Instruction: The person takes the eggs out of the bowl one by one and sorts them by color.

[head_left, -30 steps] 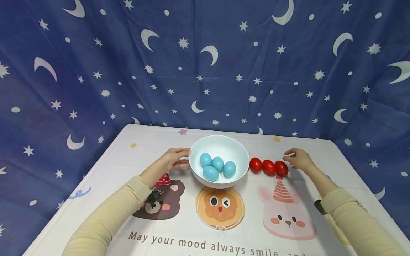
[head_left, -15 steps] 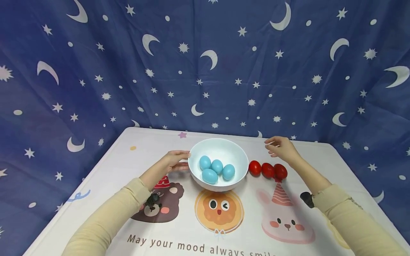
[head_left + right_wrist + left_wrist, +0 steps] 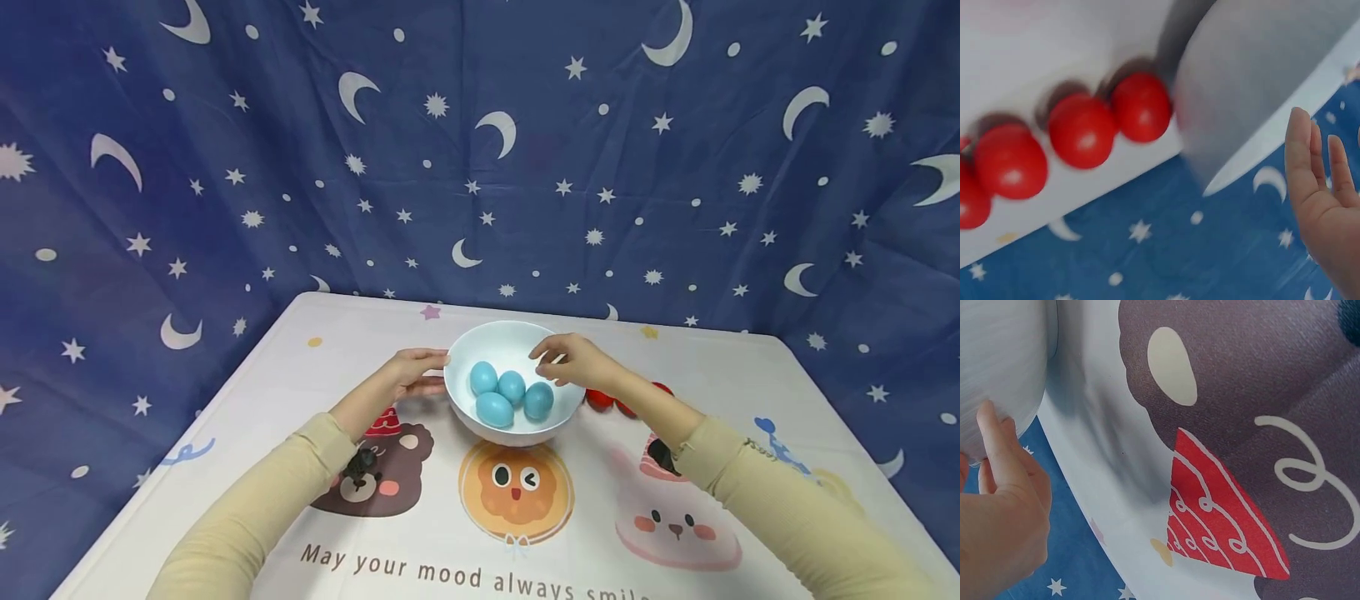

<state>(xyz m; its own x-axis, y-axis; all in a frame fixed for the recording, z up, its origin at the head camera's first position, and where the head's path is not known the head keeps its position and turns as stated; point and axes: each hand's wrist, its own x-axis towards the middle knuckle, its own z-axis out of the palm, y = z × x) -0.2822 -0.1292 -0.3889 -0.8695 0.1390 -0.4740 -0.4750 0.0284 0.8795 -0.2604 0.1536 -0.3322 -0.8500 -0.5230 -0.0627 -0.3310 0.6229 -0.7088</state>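
Note:
A white bowl stands on the table with several light blue eggs inside. My left hand holds the bowl by its left side, a fingertip at the rim. In the left wrist view, a finger of the left hand lies along the bowl's outer wall. Over the bowl's right edge is my right hand, fingers loosely bent with nothing seen between them. Several glossy red eggs sit in a row right of the bowl, partly hidden by the right forearm in the head view.
A white tablecloth with printed animal faces and lettering covers the table. Behind it hangs a dark blue curtain with moons and stars. Small black devices sit at the wrists.
My right hand has moved left from beside the red eggs, rising past them to over the bowl. The left hand stays at the bowl. The eggs in the bowl keep their places.

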